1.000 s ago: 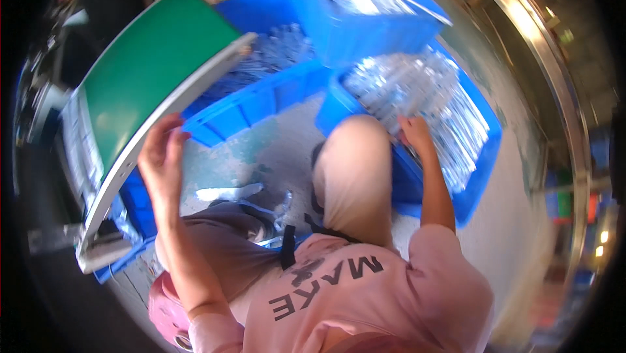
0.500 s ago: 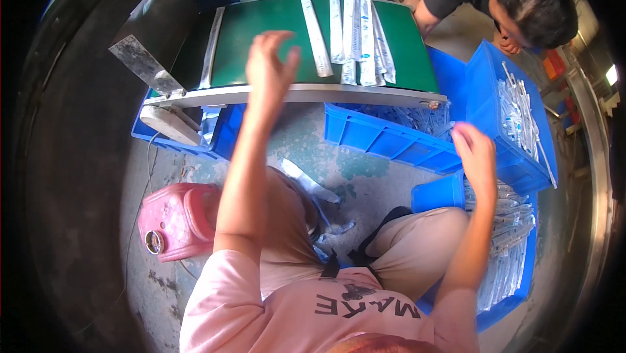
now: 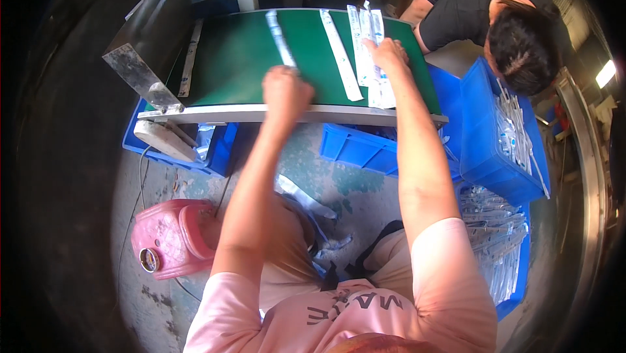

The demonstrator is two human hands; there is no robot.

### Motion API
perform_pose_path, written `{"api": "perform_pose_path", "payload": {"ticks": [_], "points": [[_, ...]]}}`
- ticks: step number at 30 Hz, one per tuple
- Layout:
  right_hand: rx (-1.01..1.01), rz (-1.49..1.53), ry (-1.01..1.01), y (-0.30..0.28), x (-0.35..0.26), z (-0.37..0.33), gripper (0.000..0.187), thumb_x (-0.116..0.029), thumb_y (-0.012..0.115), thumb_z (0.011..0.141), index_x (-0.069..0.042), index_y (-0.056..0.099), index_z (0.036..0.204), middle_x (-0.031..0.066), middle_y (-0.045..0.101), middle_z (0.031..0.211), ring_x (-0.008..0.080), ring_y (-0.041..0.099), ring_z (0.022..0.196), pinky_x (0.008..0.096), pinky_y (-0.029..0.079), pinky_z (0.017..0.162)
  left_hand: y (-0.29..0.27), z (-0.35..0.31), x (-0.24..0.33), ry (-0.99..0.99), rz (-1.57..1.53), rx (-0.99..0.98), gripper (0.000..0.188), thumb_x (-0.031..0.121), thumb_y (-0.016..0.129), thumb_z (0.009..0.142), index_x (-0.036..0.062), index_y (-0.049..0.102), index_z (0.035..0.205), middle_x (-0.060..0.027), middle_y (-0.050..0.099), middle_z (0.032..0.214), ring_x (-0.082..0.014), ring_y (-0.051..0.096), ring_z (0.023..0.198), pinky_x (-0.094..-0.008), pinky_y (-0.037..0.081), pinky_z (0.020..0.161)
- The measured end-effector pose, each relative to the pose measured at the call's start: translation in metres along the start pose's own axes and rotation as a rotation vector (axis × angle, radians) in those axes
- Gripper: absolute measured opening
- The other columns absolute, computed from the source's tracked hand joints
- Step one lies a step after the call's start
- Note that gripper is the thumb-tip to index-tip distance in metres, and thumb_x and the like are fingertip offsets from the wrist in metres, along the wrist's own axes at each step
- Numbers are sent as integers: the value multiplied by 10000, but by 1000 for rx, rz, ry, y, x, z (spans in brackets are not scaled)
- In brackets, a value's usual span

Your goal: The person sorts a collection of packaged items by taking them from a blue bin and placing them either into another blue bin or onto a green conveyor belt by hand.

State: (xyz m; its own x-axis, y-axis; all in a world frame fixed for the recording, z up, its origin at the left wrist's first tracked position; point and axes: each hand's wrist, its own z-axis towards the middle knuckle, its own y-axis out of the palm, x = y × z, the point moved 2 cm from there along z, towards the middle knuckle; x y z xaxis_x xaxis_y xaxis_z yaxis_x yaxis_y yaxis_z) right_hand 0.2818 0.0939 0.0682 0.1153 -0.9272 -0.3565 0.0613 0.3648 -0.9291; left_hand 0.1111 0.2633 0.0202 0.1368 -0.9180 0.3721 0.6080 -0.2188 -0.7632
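My left hand, blurred, is closed at the near end of a long slim sealed packet, white with blue marks, above the green conveyor belt. My right hand grips an overlapping bunch of similar packets toward the belt's right end; its fingers partly cover them. Between my hands another slim packet lies at a slant. One more packet lies near the belt's left end.
Blue bins filled with slim packets stand at the right. Others sit under the belt's metal edge. A metal plate juts out at the left. A pink stool stands beside my leg. A co-worker bends at the far right.
My right hand has gone from over the blue bins to the packet bunch and gripped it. My left hand has lowered and closed at a packet. The co-worker's head has shifted.
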Motion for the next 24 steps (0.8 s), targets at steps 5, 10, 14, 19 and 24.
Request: {"api": "perform_pose_path", "payload": {"ticks": [5,10,14,19,24], "points": [[-168,-103,-236,18,-78,-25,616,-433,728,655,-79,586,1139,197,521,1190,330,508,1110,387,428,912,11,-15,46,346,-239,42,390,232,624,719,-53,602,984,-224,589,1064,-372,516,1076,-401,380,954],[-267,-131,-291,9,-68,-31,500,-263,727,662,-79,601,1110,222,569,1118,327,558,1055,359,455,888,-18,-11,44,-18,-761,-331,266,170,589,808,-51,638,948,-154,647,932,-200,608,892,-286,447,831],[-157,-57,-338,0,-51,-68,445,-154,708,633,77,573,989,247,590,1044,320,580,1011,381,479,841,-18,-15,17,-294,-1314,-138,302,177,566,863,-36,580,1076,-107,630,987,-154,588,908,-264,440,835],[-550,808,-485,-7,26,-198,497,-110,693,627,33,539,1078,89,606,973,147,560,892,294,460,790,-19,-19,17,-425,-1856,-16,544,431,485,880,57,381,1262,-96,534,1118,-202,512,1052,-344,408,892],[-847,1563,12,3,86,-326,376,-196,673,714,23,517,977,79,557,780,146,565,638,264,486,587,-22,-52,90,-272,-1847,-456,368,327,445,925,8,558,1069,-134,610,1025,-212,586,928,-334,459,807]]}}
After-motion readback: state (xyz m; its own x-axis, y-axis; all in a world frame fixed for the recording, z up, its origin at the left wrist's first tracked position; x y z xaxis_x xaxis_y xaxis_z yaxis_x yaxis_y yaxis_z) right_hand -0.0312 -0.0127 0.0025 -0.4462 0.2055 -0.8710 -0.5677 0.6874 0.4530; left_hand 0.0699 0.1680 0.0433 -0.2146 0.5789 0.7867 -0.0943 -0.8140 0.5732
